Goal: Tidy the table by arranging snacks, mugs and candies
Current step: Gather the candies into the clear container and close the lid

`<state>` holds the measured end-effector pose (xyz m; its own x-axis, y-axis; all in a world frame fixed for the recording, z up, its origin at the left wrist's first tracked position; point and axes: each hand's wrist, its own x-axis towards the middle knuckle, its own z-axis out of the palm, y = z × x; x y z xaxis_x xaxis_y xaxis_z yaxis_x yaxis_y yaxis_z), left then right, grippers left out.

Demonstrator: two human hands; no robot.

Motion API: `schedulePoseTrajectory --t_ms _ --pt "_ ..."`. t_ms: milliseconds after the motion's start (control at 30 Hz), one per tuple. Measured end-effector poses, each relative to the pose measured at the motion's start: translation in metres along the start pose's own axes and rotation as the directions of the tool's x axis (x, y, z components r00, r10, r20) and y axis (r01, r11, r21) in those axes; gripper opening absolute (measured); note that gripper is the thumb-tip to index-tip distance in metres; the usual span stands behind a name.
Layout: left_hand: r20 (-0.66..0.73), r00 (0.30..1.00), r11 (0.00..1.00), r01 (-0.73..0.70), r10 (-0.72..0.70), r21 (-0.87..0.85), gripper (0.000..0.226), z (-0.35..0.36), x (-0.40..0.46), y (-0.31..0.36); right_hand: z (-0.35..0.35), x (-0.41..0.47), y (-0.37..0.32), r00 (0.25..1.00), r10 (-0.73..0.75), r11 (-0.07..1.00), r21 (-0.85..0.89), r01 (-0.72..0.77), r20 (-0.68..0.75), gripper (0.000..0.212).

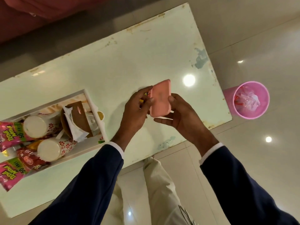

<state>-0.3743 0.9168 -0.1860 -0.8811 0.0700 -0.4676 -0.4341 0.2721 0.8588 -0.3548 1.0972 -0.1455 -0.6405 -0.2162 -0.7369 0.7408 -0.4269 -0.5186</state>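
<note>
Both your hands are on the pink tray (159, 99), held up off the table and tilted on edge. Your right hand (181, 114) has it pinched: thumb on the near face, fingers curled under the lower edge. Your left hand (138, 108) closes on the tray's left edge, thumb across the face; small yellow and red wrapped candies (146, 95) show between those fingers and the tray, count can't be told. The tray's underside faces you, so its contents, if any, are hidden. Below is the white glossy table (129, 62), chipped along its edges, bare on the right half. On the left part of it sits a white rectangular box (90, 101): inside are two white floral mugs (40, 125) lying on their sides, a brown bowl (79, 117) with white napkins, pink-green snack packets (9, 133) and a red packet (30, 158) spilling over the box's left end. A small gold cap (100, 114) lies just outside the box's right wall. On the floor off the table's right end stands a pink bin (250, 99) with wrappers in it. Navy sleeves, white cuffs.
</note>
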Motion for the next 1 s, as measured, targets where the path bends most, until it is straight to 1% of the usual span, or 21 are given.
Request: schedulePoseTrajectory --t_ms 33,67,133,167,200,233,267,300,367,400,467,500,600,733,833,900,967,1000 --pt "-0.052 0.999 1.000 0.005 -0.005 0.010 0.037 0.000 0.000 0.000 0.004 0.000 0.003 0.999 -0.011 1.000 0.010 0.011 -0.050 0.024" --pt "-0.098 0.995 1.000 0.027 -0.027 -0.001 0.039 -0.002 0.001 -0.001 0.005 0.004 0.006 0.994 -0.032 0.999 -0.038 0.028 -0.107 0.020" --pt "-0.128 0.990 0.998 0.065 -0.063 0.012 0.045 -0.006 0.003 -0.003 0.007 0.015 0.009 0.977 -0.111 0.961 -0.270 0.060 -0.180 0.021" --pt "-0.126 0.990 0.996 0.072 -0.065 0.051 0.047 -0.007 0.005 -0.003 0.007 0.022 0.010 0.965 -0.163 0.904 -0.422 0.063 -0.205 0.023" --pt "-0.123 0.991 0.992 0.071 -0.058 0.107 0.046 -0.007 0.007 -0.004 0.007 0.030 0.010 0.948 -0.226 0.807 -0.588 0.054 -0.224 0.026" --pt "-0.126 0.991 0.981 0.067 -0.044 0.180 0.043 -0.007 0.010 -0.006 0.008 0.038 0.011 0.926 -0.296 0.679 -0.734 0.032 -0.233 0.029" --pt "-0.134 0.991 0.965 0.059 -0.025 0.254 0.041 -0.006 0.012 -0.006 0.010 0.046 0.012 0.906 -0.359 0.548 -0.836 0.008 -0.227 0.032" --pt "-0.144 0.990 0.941 0.053 -0.004 0.333 0.040 -0.006 0.016 -0.007 0.012 0.052 0.014 0.891 -0.404 0.451 -0.893 -0.002 -0.206 0.036" --pt "-0.132 0.991 0.870 0.033 0.037 0.493 0.042 -0.008 0.027 -0.009 0.015 0.064 0.018 0.883 -0.437 0.342 -0.940 -0.012 -0.170 0.038" --pt "-0.109 0.993 0.828 0.027 0.042 0.560 0.043 -0.009 0.031 -0.011 0.016 0.069 0.021 0.883 -0.441 0.297 -0.954 -0.027 -0.162 0.036" --pt "-0.055 0.998 0.757 0.028 0.010 0.653 0.046 -0.010 0.038 -0.015 0.013 0.077 0.026 0.883 -0.439 0.223 -0.972 -0.071 -0.165 0.028" --pt "-0.034 0.999 0.742 0.031 -0.012 0.670 0.048 -0.010 0.040 -0.017 0.012 0.079 0.028 0.886 -0.429 0.200 -0.975 -0.094 -0.173 0.026" --pt "-0.016 0.999 0.737 0.045 -0.046 0.674 0.055 -0.007 0.040 -0.020 0.011 0.082 0.033 0.898 -0.402 0.174 -0.978 -0.119 -0.181 0.022" --pt "-0.027 0.996 0.727 0.078 -0.082 0.682 0.058 -0.008 0.038 -0.025 0.009 0.085 0.040 0.904 -0.408 0.137 -0.987 -0.080 -0.130 0.022" --pt "-0.019 0.992 0.756 0.107 -0.124 0.646 0.060 -0.006 0.034 -0.029 0.008 0.084 0.046 0.918 -0.389 0.077 -0.995 -0.056 -0.082 0.043" --pt "-0.017 0.990 0.760 0.121 -0.143 0.639 0.063 -0.005 0.035 -0.031 0.007 0.085 0.048 0.928 -0.363 0.049 -0.997 -0.066 -0.079 0.055" --pt "0.005 0.984 0.745 0.131 -0.178 0.654 0.072 -0.004 0.036 -0.029 0.005 0.087 0.048 0.937 -0.336 0.049 -0.995 -0.082 -0.094 0.059" --pt "0.021 0.979 0.728 0.136 -0.201 0.672 0.080 -0.004 0.036 -0.028 0.003 0.087 0.049 0.939 -0.327 0.073 -0.994 -0.081 -0.101 0.059"
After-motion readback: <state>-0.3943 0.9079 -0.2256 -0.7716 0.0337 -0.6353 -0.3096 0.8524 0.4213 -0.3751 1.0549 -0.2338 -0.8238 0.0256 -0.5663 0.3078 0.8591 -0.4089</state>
